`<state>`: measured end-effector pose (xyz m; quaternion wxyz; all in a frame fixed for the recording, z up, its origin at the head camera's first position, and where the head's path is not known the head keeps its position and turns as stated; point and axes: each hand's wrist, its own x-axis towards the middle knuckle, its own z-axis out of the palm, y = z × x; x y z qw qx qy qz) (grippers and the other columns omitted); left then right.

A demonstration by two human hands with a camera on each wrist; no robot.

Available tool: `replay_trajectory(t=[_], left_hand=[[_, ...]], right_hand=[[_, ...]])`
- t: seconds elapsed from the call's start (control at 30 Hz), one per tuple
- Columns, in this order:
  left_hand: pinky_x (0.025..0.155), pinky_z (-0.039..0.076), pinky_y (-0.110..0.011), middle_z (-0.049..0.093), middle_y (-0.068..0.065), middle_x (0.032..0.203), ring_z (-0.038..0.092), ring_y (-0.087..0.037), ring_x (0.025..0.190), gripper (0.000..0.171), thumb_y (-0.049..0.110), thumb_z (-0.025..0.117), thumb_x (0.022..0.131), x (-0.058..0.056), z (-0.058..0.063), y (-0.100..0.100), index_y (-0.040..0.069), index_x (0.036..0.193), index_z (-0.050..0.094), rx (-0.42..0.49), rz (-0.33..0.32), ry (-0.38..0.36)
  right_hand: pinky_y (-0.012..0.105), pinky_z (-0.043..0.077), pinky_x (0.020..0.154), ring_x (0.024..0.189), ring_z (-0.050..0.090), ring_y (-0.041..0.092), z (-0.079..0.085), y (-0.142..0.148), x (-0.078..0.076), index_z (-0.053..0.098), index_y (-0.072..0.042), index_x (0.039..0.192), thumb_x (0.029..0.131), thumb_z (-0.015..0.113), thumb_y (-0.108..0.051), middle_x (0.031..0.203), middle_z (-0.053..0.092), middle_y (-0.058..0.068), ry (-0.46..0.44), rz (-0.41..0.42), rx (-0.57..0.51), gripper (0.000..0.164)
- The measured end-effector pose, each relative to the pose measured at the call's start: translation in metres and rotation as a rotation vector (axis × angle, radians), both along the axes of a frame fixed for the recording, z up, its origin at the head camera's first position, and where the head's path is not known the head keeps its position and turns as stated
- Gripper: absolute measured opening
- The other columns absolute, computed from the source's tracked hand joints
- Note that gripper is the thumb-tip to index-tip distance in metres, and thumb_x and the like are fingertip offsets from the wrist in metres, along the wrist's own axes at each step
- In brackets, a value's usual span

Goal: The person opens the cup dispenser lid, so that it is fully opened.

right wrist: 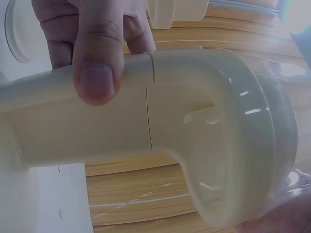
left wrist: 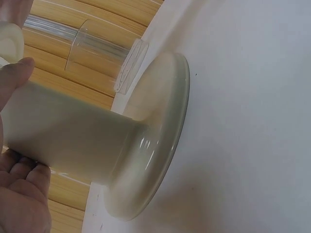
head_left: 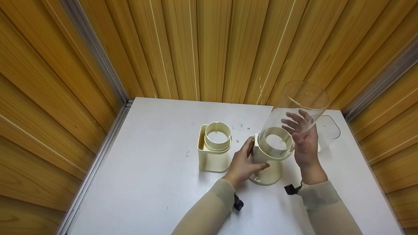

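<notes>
A cream plastic stand (head_left: 266,173) with a round base and a ring-shaped top stands on the table. My left hand (head_left: 243,163) grips its column; thumb and fingers lie on either side in the left wrist view. A wide clear cylinder (head_left: 277,114) rises from the stand's ring (head_left: 276,151), its lower end at the ring. My right hand (head_left: 305,143) holds the cylinder's right side, its curved fingers visible through the clear wall. In the right wrist view, only part of the right hand (right wrist: 282,216) shows beside the ring.
Left of the stand is a second cream piece (head_left: 214,160) with a similar ring top. A clear container (head_left: 329,130) stands behind the right hand at the table's right side. Wood-patterned walls (head_left: 212,49) enclose the white table (head_left: 130,182) at the back and sides.
</notes>
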<state>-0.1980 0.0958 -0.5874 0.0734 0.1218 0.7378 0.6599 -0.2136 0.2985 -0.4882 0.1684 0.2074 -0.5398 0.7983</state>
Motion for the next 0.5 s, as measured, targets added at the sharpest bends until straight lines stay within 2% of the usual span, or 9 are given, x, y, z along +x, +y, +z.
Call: replay_trajectory(t=[0.27, 0.5], left_hand=[[0.137, 0.037, -0.027, 0.049, 0.002, 0.179, 0.046, -0.014, 0.166, 0.108, 0.016, 0.102, 0.082, 0.0005, -0.0003, -0.0001, 0.032, 0.171, 0.044, 0.003, -0.003, -0.003], [0.137, 0.036, -0.026, 0.049, 0.004, 0.179, 0.045, -0.012, 0.166, 0.11, 0.015, 0.102, 0.082, 0.0008, -0.0002, -0.001, 0.03, 0.173, 0.042, 0.012, -0.001, -0.017]], right_hand=[[0.036, 0.061, 0.116, 0.134, 0.072, 0.028, 0.0026, 0.0026, 0.0009, 0.046, -0.011, 0.161, 0.099, 0.09, -0.034, 0.15, 0.068, 0.014, -0.032, 0.006, 0.062, 0.08], [0.033, 0.063, 0.112, 0.133, 0.071, 0.028, 0.0065, 0.0055, -0.0021, 0.04, -0.009, 0.164, 0.098, 0.09, -0.037, 0.15, 0.066, 0.013, -0.095, 0.01, 0.089, 0.088]])
